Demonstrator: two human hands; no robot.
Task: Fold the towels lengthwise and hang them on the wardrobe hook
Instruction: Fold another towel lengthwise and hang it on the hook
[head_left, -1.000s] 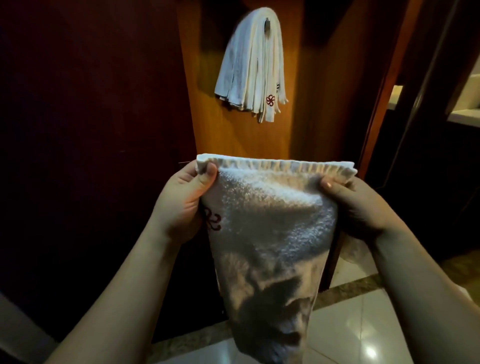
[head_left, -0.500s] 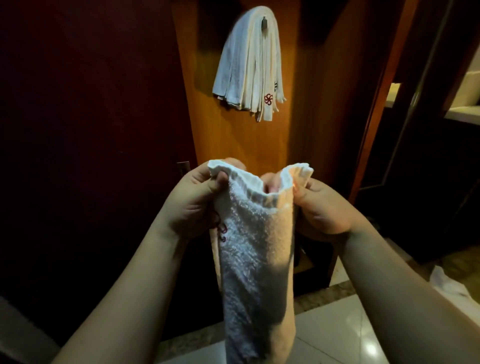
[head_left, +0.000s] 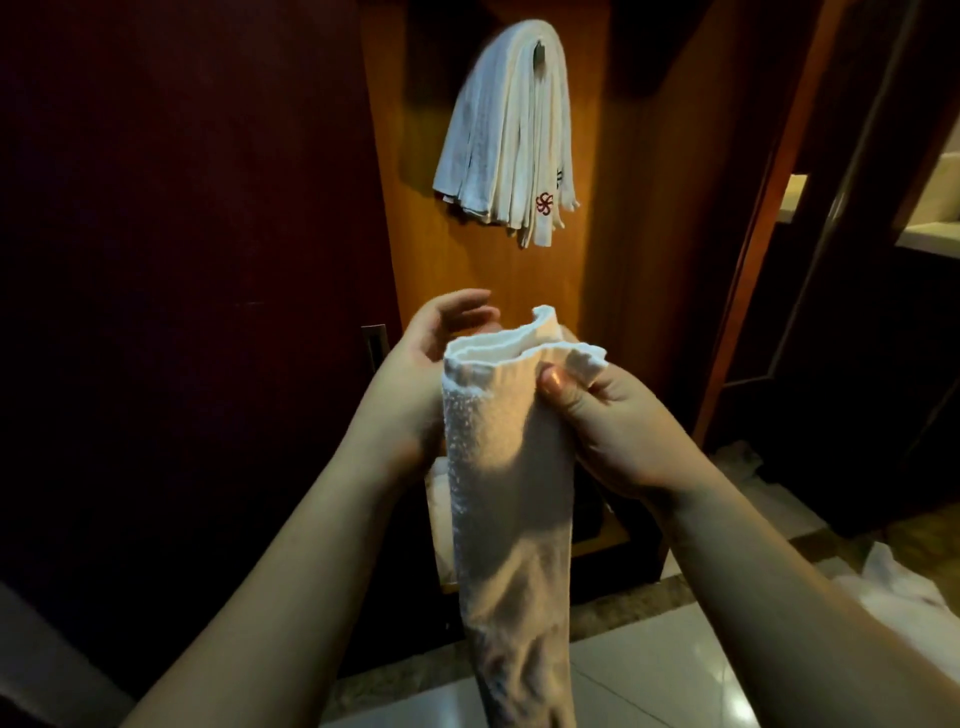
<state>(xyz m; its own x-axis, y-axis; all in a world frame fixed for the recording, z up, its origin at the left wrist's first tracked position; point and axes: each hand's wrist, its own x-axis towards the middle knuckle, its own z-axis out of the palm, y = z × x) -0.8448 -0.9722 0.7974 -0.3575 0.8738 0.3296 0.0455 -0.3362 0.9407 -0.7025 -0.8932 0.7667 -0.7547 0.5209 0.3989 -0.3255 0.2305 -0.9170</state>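
While your right hand (head_left: 618, 415) pinches the top hem of the white terry towel (head_left: 511, 467) between thumb and curled fingers, your left hand (head_left: 431, 364) sits behind the fold with fingers loosely spread, gripping nothing. Hold the towel in front of you, below the bundle of white folded towels (head_left: 506, 140) draped over the wardrobe hook (head_left: 539, 52). Match both hem corners, then run your left hand down the long edge to flatten the fold. Lift straight up along the orange wooden wardrobe panel (head_left: 597, 260); free space lies between hem and bundle. 1 crumpled white cloth (head_left: 893, 577) lies on the tiled floor at right.
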